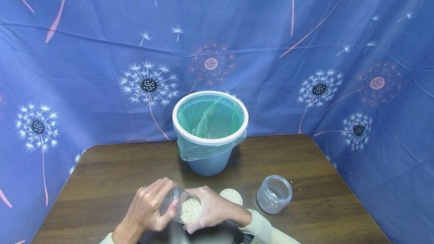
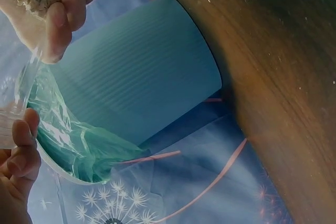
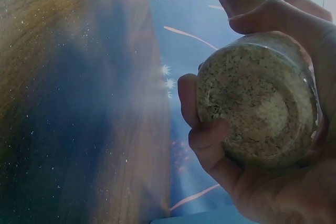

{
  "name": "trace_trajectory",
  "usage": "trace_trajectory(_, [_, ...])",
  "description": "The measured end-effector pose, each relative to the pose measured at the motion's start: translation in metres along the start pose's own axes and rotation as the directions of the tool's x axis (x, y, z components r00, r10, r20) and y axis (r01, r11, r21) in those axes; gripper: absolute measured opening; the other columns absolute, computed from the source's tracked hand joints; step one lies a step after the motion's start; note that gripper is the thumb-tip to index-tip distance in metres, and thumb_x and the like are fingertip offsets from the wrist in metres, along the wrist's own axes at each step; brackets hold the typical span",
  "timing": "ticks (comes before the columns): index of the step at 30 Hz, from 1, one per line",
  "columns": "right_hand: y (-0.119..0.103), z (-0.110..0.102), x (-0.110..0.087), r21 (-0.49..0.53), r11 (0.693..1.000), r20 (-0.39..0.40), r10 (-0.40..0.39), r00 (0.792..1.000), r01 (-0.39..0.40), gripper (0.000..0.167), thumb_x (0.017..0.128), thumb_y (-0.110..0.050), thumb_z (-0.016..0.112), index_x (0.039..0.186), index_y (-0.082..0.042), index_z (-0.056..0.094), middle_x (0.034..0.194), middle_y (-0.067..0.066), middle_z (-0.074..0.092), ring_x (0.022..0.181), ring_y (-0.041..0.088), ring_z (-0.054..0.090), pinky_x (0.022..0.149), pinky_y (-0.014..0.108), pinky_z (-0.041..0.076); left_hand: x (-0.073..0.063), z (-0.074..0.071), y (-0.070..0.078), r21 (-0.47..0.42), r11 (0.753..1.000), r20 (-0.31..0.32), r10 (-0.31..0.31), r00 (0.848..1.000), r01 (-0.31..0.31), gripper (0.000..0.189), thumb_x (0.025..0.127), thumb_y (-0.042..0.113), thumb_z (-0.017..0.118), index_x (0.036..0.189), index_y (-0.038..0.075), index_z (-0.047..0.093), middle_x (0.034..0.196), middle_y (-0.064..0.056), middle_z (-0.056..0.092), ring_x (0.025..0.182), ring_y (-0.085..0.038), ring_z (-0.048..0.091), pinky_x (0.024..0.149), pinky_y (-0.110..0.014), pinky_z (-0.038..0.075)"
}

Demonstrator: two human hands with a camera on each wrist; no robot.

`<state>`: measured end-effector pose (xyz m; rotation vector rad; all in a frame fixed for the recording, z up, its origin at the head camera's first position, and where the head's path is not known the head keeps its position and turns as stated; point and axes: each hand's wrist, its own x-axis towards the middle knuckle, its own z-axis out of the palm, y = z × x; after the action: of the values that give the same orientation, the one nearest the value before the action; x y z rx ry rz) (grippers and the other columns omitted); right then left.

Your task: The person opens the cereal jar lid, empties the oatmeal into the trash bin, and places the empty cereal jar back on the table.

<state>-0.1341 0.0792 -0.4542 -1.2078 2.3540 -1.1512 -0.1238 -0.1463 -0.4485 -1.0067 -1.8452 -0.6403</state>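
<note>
The work looks midway: a clear jar is up off the table, tipped on its side at the near edge, left of centre, with a good share of pale grain inside. The left hand curls its fingers around the threaded end, while the right hand clasps the grain-filled end, thumb and fingers spread about the wall. Whether that threaded end is capped, or meets a second clear piece (the left fingers cover much of it), I cannot tell. To the right, an open jar stands upright with no grain visible in it, and a round white lid lies flat between, partly behind the right forearm. So a lid is off, and closing a jar would seem to be left undone.

The grain is small, dry and flaky, packed against the jar's rounded base; a few crumbs lie right of the standing jar. Both containers are smooth, transparent and squat. Farther off, the tapering blue bin has fine ribbing and a white ring rim over a thin, crinkled green liner. The table is dark, wood-grained; behind hangs creased blue cloth printed with dandelions.
</note>
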Motion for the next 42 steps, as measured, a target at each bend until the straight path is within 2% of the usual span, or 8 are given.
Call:
trace_trajectory(6, [-0.0006, 0.0006, -0.0001, 0.003, 1.000, -0.007, -0.011, 1.000, 0.011, 0.048, 0.073, -0.022, 0.093, 0.114, -0.014, 0.070, 0.094, -0.021, 0.064, 0.083, -0.010, 0.059, 0.073, 0.013, 0.053, -0.0008, 0.0005, 0.0005, 0.001, 1.000, -0.003, -0.007, 1.000, 0.007, 0.040, 0.106, 0.037, 0.044, 0.094, 0.007, 0.067, 0.082, 0.004, 0.059, 0.060, -0.009, 0.051, 0.045, -0.020, 0.041])
trace_trajectory(19, [-0.0014, 0.0017, -0.0014, 0.007, 1.000, -0.016, -0.002, 1.000, 0.003, 0.045, 0.074, -0.022, 0.092, 0.111, -0.019, 0.068, 0.094, -0.021, 0.064, 0.082, -0.010, 0.060, 0.073, 0.013, 0.054, -0.0012, 0.0002, 0.0024, 0.016, 1.000, -0.003, -0.008, 1.000, 0.008, 0.040, 0.106, 0.037, 0.044, 0.095, 0.006, 0.067, 0.083, 0.002, 0.061, 0.060, -0.010, 0.053, 0.045, -0.021, 0.042])
trace_trajectory(22, [-0.0006, 0.0015, 0.0003, -0.041, 0.999, -0.061, 0.018, 0.998, -0.021, 0.047, 0.071, -0.022, 0.093, 0.109, -0.019, 0.066, 0.090, -0.021, 0.063, 0.077, -0.009, 0.059, 0.068, 0.012, 0.052, -0.0022, 0.0004, 0.0029, 0.041, 0.996, 0.026, -0.085, 0.996, 0.084, 0.033, 0.103, 0.034, 0.047, 0.096, 0.008, 0.066, 0.082, 0.002, 0.062, 0.060, -0.012, 0.056, 0.045, -0.024, 0.044])
trace_trajectory(26, [0.0014, 0.0021, 0.0033, -0.109, 0.992, -0.121, 0.055, 0.991, -0.068, 0.050, 0.066, -0.023, 0.094, 0.106, -0.021, 0.064, 0.085, -0.021, 0.060, 0.071, -0.008, 0.057, 0.062, 0.010, 0.048, -0.0052, 0.0015, 0.0038, 0.073, 0.976, 0.071, -0.209, 0.975, 0.204, 0.020, 0.092, 0.028, 0.056, 0.096, 0.010, 0.065, 0.080, 0.003, 0.064, 0.061, -0.012, 0.058, 0.044, -0.028, 0.045])
trace_trajectory(30, [0.0024, 0.0036, 0.0038, -0.103, 0.992, -0.122, 0.065, 0.990, -0.077, 0.051, 0.066, -0.022, 0.095, 0.106, -0.021, 0.064, 0.085, -0.021, 0.061, 0.072, -0.008, 0.057, 0.062, 0.010, 0.048, -0.0072, 0.0022, 0.0047, 0.072, 0.971, 0.079, -0.233, 0.969, 0.228, 0.018, 0.087, 0.025, 0.060, 0.096, 0.010, 0.065, 0.078, 0.004, 0.061, 0.060, -0.010, 0.054, 0.043, -0.027, 0.042])
trace_trajectory(38, [0.0019, 0.0037, 0.0043, -0.107, 0.991, -0.137, 0.070, 0.988, -0.085, 0.049, 0.065, -0.022, 0.094, 0.104, -0.022, 0.064, 0.084, -0.021, 0.061, 0.070, -0.008, 0.057, 0.061, 0.010, 0.047, -0.0047, 0.0026, 0.0064, 0.095, 0.965, 0.072, -0.251, 0.965, 0.244, 0.017, 0.086, 0.025, 0.060, 0.095, 0.011, 0.065, 0.078, 0.004, 0.061, 0.059, -0.014, 0.057, 0.044, -0.030, 0.044])
trace_trajectory(40, [0.0015, 0.0032, 0.0048, -0.141, 0.985, -0.153, 0.079, 0.985, -0.101, 0.050, 0.065, -0.024, 0.094, 0.105, -0.022, 0.065, 0.083, -0.020, 0.060, 0.070, -0.007, 0.056, 0.060, 0.011, 0.046, -0.0041, 0.0028, 0.0076, 0.123, 0.951, 0.080, -0.294, 0.953, 0.283, 0.014, 0.086, 0.024, 0.061, 0.093, 0.012, 0.063, 0.076, 0.004, 0.060, 0.056, -0.014, 0.056, 0.043, -0.031, 0.043])
trace_trajectory(42, [0.0020, 0.0026, 0.0062, -0.178, 0.977, -0.176, 0.087, 0.981, -0.119, 0.053, 0.064, -0.025, 0.094, 0.108, -0.020, 0.066, 0.083, -0.019, 0.060, 0.069, -0.005, 0.055, 0.059, 0.011, 0.044, -0.0032, 0.0034, 0.0084, 0.154, 0.930, 0.096, -0.351, 0.931, 0.335, 0.012, 0.087, 0.023, 0.062, 0.092, 0.012, 0.062, 0.074, 0.005, 0.059, 0.053, -0.014, 0.053, 0.043, -0.032, 0.041])
